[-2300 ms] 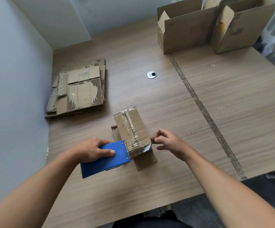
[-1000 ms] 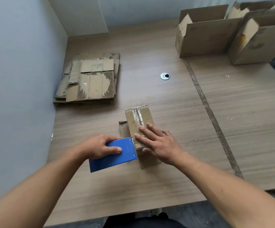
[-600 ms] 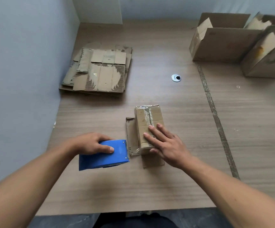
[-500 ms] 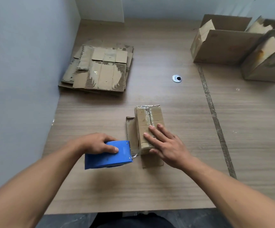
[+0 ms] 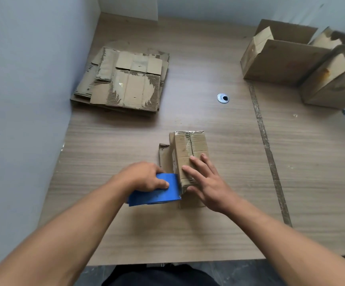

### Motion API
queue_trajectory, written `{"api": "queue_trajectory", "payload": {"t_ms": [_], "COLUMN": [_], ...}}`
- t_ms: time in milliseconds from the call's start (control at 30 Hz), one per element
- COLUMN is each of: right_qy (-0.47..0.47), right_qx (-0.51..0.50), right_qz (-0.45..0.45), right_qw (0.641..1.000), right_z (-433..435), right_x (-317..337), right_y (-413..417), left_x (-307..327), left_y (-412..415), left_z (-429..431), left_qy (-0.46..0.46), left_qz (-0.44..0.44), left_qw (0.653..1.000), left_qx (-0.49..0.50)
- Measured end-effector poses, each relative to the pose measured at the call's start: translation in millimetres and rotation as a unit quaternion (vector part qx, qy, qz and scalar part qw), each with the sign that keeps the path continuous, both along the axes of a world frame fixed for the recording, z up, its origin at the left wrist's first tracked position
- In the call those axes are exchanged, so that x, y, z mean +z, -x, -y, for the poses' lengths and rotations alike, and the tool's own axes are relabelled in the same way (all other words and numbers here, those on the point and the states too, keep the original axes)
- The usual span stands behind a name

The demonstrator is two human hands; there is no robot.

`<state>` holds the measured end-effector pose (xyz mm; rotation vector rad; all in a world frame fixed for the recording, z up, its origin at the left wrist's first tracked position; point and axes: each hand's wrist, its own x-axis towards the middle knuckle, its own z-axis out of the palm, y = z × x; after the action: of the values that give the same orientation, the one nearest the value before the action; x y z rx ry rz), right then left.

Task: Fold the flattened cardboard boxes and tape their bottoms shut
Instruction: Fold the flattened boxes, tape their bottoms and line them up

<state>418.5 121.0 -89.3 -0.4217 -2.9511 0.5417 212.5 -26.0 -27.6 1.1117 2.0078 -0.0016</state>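
Gripping a blue tape dispenser (image 5: 157, 195), the left hand (image 5: 144, 178) curls its fingers over the top of the tool, with the thumb laid along the flat near side. Dispenser: smooth, matte, slab-shaped body; front edge touches the near left corner of the small cardboard box (image 5: 190, 149).

Right hand (image 5: 206, 182): fingers straight and slightly spread, palm down, pressing flat on the near half of the box's upturned face.

Box position: mid-table, just ahead of both hands, long axis running away from the person. Material: brown corrugated board, worn and creased. A glossy clear tape strip (image 5: 189, 143) follows the centre seam of the top face and wrinkles over the far edge. One loose flap (image 5: 163, 155) sticks out at the box's left, down at table level. A pale patch on the left wall may be a label; too blurred to read.

Table (image 5: 188, 234): light wood-grain laminate, with a scuffed dark seam (image 5: 268, 149) running front to back on the right side. Beyond the box sits a round metal grommet (image 5: 222, 98).

Far left, against the grey-blue wall (image 5: 23, 79): stack of flattened boxes (image 5: 126, 79), top sheets torn down to ribbed fluting.

Far right: two open boxes (image 5: 281, 56) (image 5: 336, 83), flaps up, side by side; the right one carries an orange stain.
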Motion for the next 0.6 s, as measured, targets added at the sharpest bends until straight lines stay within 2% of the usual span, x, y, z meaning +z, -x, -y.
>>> {"api": "queue_trajectory", "payload": {"t_ms": [100,167,500,600], "right_qy": [0.007,-0.003,0.037,0.052], "right_qx": [-0.003,0.001,-0.017,-0.021], "right_qz": [0.004,0.007,0.04,0.042], "right_qw": [1.0,1.0,0.998,0.998], "right_z": [1.8,3.4,11.3,13.2], "right_x": [-0.4,0.5,12.5,17.6], "right_y": [-0.4,0.2,2.9,4.2], "left_x": [8.5,16.9,32.1,20.3], "left_y": [-15.4,-23.6,-48.3,-56.2], "left_z": [-10.3,-15.9,-18.3,-0.9], "left_qy": [0.014,0.022,0.018,0.012], "left_qz": [-0.089,-0.115,-0.201,-0.174], "left_qw": [0.996,0.993,0.979,0.984], "left_qx": [0.003,0.017,-0.005,0.021]}}
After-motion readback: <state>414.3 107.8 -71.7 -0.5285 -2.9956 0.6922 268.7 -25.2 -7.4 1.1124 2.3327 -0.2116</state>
